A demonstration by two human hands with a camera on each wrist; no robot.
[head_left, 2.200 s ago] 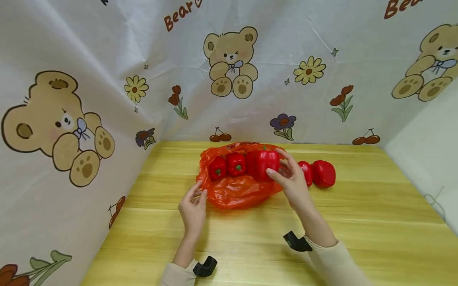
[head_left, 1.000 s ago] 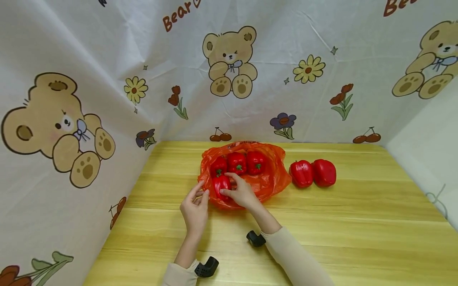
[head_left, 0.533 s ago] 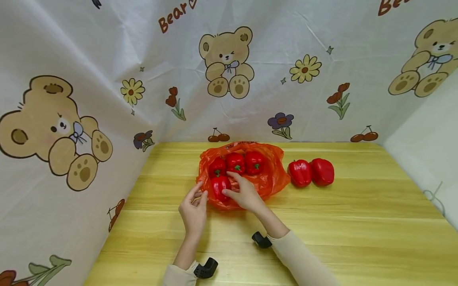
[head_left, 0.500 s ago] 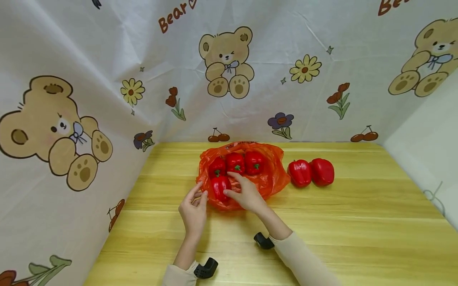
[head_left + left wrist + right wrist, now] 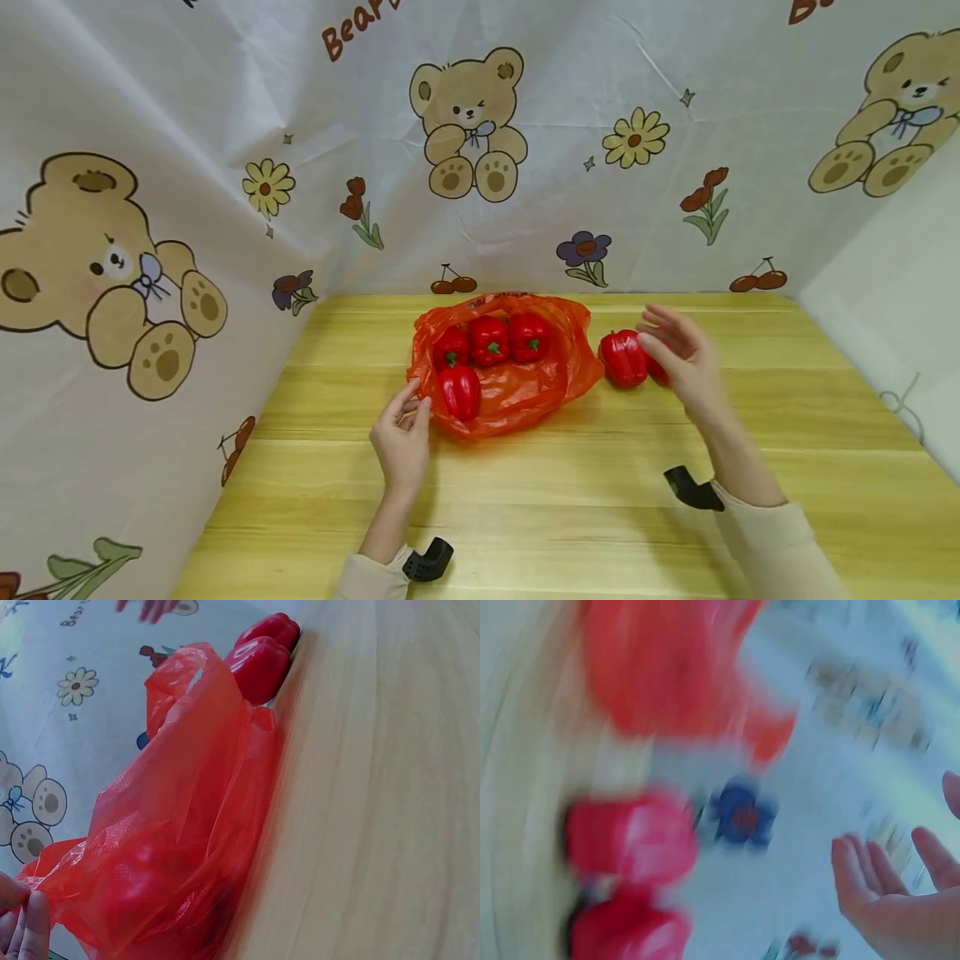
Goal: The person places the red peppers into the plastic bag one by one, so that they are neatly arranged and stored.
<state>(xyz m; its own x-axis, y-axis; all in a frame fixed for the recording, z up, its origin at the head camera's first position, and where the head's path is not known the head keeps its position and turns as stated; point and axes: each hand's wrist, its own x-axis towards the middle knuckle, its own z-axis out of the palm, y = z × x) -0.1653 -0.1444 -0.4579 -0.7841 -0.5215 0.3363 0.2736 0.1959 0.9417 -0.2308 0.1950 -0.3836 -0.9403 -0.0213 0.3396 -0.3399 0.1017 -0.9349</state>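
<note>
An orange plastic bag (image 5: 525, 392) lies with its mouth spread, several red bell peppers (image 5: 489, 340) inside. The front-left bell pepper (image 5: 460, 392) lies on its side against the bag's near rim. My left hand (image 5: 402, 442) pinches the bag's left edge, which the left wrist view shows between thumb and fingers (image 5: 34, 922). Over at the right, my right hand (image 5: 693, 367) holds nothing, its fingers apart and loosely bent. It hovers by two loose bell peppers, the nearer one (image 5: 624, 358) in plain sight and the farther one (image 5: 658, 368) partly hidden behind the hand.
The wooden table (image 5: 570, 517) extends in front and to the right. A white bear-print cloth (image 5: 480, 233) hangs behind it and along the left. A thin cord (image 5: 902, 404) shows by the right edge. The right wrist view is blurred.
My right hand carried a bell pepper into the bag's front left, let go of it, and moved right to the loose peppers. My left hand has stayed at the bag's edge.
</note>
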